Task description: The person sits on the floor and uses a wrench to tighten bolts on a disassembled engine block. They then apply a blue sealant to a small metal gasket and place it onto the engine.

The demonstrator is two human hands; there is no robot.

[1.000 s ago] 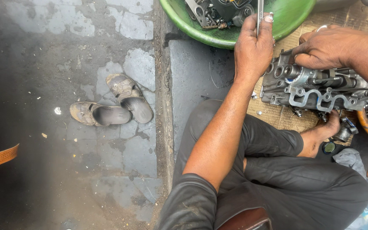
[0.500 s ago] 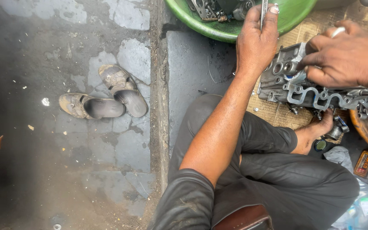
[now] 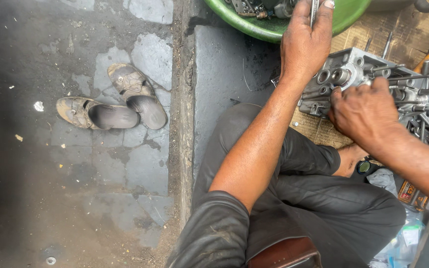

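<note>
Grey metal engine block (image 3: 361, 74) sits on a cardboard sheet (image 3: 319, 130) at the edge of the raised concrete slab (image 3: 224, 74), just in front of the seated person's crossed legs. Left hand (image 3: 305, 42) reaches up over the green basin (image 3: 274, 30), fingers pinched round a thin metal rod (image 3: 314, 9). Right hand (image 3: 363, 110) lies on the block's near side, fingers curled against it; whether it grips anything, cannot tell. Pair of worn sandals (image 3: 117, 104) on the lower pavement, well apart to the left.
</note>
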